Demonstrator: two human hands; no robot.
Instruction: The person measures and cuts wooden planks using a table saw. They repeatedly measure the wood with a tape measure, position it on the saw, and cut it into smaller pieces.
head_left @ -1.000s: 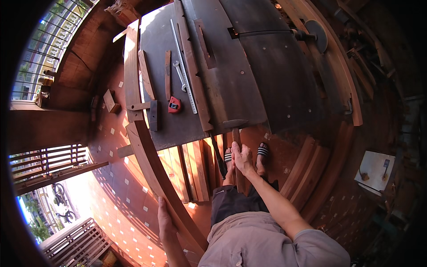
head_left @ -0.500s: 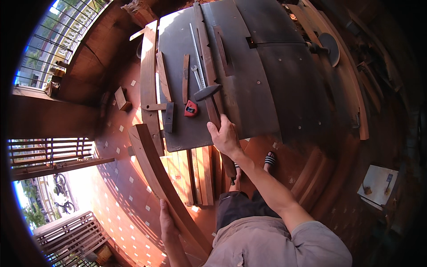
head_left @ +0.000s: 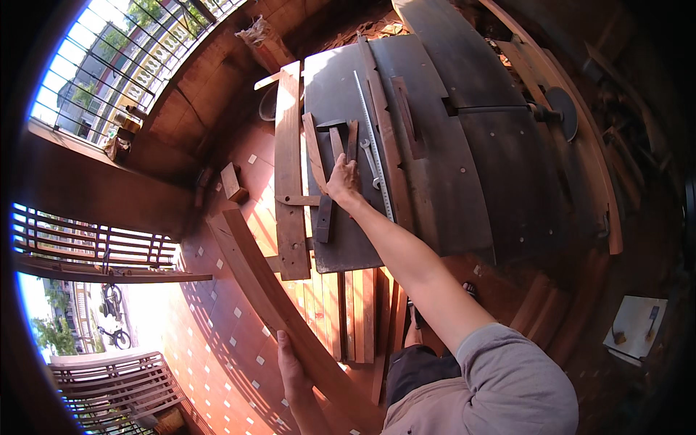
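My right hand (head_left: 344,178) is closed around the handle of a hammer (head_left: 337,142), low over the left part of the dark metal table. The hammer's head points away from me, beside two thin wooden strips. A try square (head_left: 325,219) with a dark stock lies just nearer than that hand. To the hand's right are a wrench (head_left: 370,164) and a long metal ruler (head_left: 373,143). The red tape measure is hidden now. At the lower left, my left hand (head_left: 293,368) grips a long, thick wooden beam (head_left: 274,312), which slants up and away to the left.
A long notched wooden bar (head_left: 384,123) runs across the metal table (head_left: 453,188). A round disc blade (head_left: 561,114) stands at its right side. A plank (head_left: 288,159) lies along the left edge. Stacked boards (head_left: 348,312) lean below the near edge, and a white box (head_left: 635,328) sits at right.
My right hand has carried the hammer leftward, from over the notched bar to beside the thin strips. The view has shifted, and my left hand still grips the beam.
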